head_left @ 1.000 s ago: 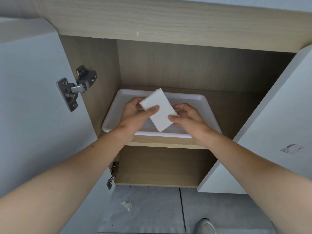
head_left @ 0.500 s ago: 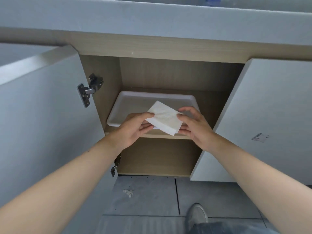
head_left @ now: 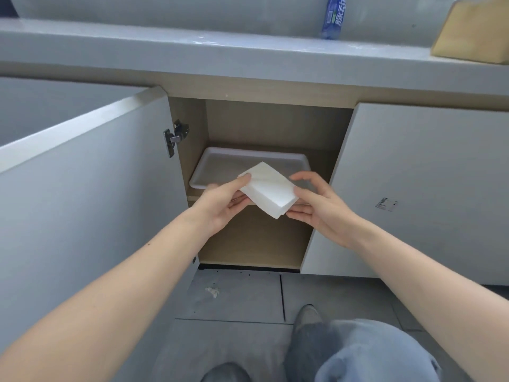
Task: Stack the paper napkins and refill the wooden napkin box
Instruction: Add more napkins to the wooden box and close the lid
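A thick stack of white paper napkins (head_left: 271,188) is held in the air in front of the open cabinet, tilted with one corner down. My left hand (head_left: 223,202) grips its left edge, thumb on top and fingers underneath. My right hand (head_left: 316,205) holds the right edge, thumb on top, fingers below. A light wooden box (head_left: 473,37) stands on the counter at the top right, partly cut off by the frame edge.
A white plastic tray (head_left: 220,166) lies on the cabinet shelf behind the napkins. The cabinet door (head_left: 82,202) stands open at the left, another door (head_left: 413,188) at the right. A blue bottle (head_left: 333,17) stands on the grey counter (head_left: 192,48). My knees and shoes show below.
Both hands have drawn the napkin stack out of the cabinet, off the tray and toward me. The view has pulled back and up, bringing the counter, bottle and wooden box into sight.
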